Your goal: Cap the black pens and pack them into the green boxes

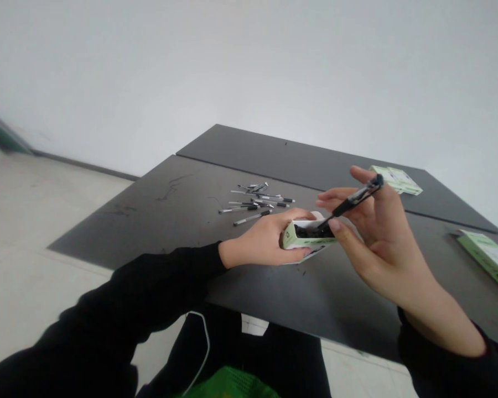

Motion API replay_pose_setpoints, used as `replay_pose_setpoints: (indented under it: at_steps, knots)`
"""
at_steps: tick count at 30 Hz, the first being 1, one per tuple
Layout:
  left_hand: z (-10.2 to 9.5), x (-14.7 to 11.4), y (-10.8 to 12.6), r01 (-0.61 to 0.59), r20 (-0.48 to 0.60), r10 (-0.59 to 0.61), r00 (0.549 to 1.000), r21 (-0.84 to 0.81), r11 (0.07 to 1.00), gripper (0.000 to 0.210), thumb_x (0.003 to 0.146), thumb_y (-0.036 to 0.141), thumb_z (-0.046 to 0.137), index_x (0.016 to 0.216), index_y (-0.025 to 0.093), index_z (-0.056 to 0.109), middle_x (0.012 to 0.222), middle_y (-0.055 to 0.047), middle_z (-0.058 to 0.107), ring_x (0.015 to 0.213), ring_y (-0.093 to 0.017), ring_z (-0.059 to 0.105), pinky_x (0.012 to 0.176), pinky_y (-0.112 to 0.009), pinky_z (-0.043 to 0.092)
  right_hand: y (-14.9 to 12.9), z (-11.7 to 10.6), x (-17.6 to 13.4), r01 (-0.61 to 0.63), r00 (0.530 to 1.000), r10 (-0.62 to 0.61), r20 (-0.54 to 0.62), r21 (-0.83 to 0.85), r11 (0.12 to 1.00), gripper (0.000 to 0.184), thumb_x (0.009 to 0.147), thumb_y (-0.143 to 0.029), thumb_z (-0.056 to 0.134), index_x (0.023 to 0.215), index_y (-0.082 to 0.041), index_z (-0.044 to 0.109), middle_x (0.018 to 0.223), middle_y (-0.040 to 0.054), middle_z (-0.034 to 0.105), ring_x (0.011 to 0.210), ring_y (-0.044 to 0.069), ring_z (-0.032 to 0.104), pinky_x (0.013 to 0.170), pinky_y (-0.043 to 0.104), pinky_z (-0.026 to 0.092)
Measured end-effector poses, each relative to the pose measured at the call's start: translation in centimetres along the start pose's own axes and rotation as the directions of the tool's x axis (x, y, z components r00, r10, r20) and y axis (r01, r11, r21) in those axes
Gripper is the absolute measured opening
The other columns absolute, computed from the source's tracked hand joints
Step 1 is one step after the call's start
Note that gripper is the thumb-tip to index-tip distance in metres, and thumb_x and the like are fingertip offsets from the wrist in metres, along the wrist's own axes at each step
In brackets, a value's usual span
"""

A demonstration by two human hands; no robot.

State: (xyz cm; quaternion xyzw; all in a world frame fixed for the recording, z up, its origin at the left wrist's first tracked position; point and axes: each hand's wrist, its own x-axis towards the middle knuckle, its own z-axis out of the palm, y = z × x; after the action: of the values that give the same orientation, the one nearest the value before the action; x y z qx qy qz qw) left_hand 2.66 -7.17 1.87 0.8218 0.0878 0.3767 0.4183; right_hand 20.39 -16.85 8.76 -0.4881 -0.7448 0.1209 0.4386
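My left hand (269, 237) is wrapped round a small green and white carton (305, 242), its open top facing me. Dark pen ends show inside the carton. In my right hand (382, 237) a black pen (354, 199) slants down, its lower end at the carton's opening and its upper end resting near the base of the index finger. The thumb lies by the pen's lower part, while the other fingers are stretched out behind it. Beyond my left hand, several loose pens (253, 207) are scattered on the dark table (157, 221).
Green and white boxes (398, 181) lie at the table's far right. Another green and white box (487, 257) is near the right edge of view. A seam crosses the table, and a white wall (249, 66) rises behind it. A white cable (207, 337) hangs by my lap.
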Motion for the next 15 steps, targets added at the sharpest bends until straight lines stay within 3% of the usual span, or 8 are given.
replay_pose_setpoints:
  at_steps: [2, 5, 10, 15]
  knots:
    - [0.0, 0.0, 0.0, 0.010, -0.003, -0.010, 1.000, 0.000, 1.000, 0.052, 0.077, 0.028, 0.073, 0.126, 0.020, 0.058, 0.123, -0.010, 0.069, 0.108, -0.024, 0.069, 0.097, -0.037, 0.054, -0.1, 0.0, -0.3, 0.037, 0.999, -0.037, 0.002, -0.083, 0.996, 0.060, 0.094, -0.023, 0.058, 0.150, -0.029, 0.039, 0.132, 0.0114, 0.061, 0.121, 0.027, 0.061, 0.102, 0.050, 0.052]
    - [0.1, -0.1, 0.1, 0.044, -0.013, -0.044, 0.999, 0.005, 0.999, 0.055, 0.076, 0.029, 0.074, 0.128, 0.021, 0.057, 0.122, -0.009, 0.070, 0.105, -0.024, 0.070, 0.094, -0.038, 0.055, -0.2, 0.1, -0.6, 0.053, 0.999, -0.053, -0.003, -0.079, 0.996, 0.066, 0.094, -0.020, 0.057, 0.154, -0.032, 0.032, 0.134, 0.0113, 0.059, 0.118, 0.028, 0.062, 0.103, 0.054, 0.050]
    - [0.2, -0.2, 0.1, 0.035, -0.031, -0.035, 0.999, 0.002, 0.999, 0.053, 0.077, 0.029, 0.074, 0.127, 0.021, 0.057, 0.118, -0.007, 0.072, 0.100, -0.022, 0.071, 0.091, -0.035, 0.056, -1.0, 0.3, 0.3, 0.177, 0.984, -0.172, 0.046, -0.149, 0.973, 0.071, 0.093, -0.014, 0.055, 0.155, -0.037, 0.031, 0.139, 0.0084, 0.053, 0.123, 0.027, 0.057, 0.107, 0.051, 0.046]
    - [0.4, -0.2, -0.3, 0.020, -0.036, -0.018, 0.999, 0.037, 0.999, 0.045, 0.078, 0.031, 0.074, 0.119, 0.018, 0.061, 0.111, -0.008, 0.073, 0.100, -0.024, 0.070, 0.091, -0.036, 0.055, -2.4, 0.7, 2.5, 0.301, 0.954, -0.285, 0.097, -0.301, 0.905, 0.063, 0.093, -0.017, 0.057, 0.152, -0.031, 0.039, 0.126, 0.0087, 0.063, 0.110, 0.026, 0.061, 0.095, 0.047, 0.052]
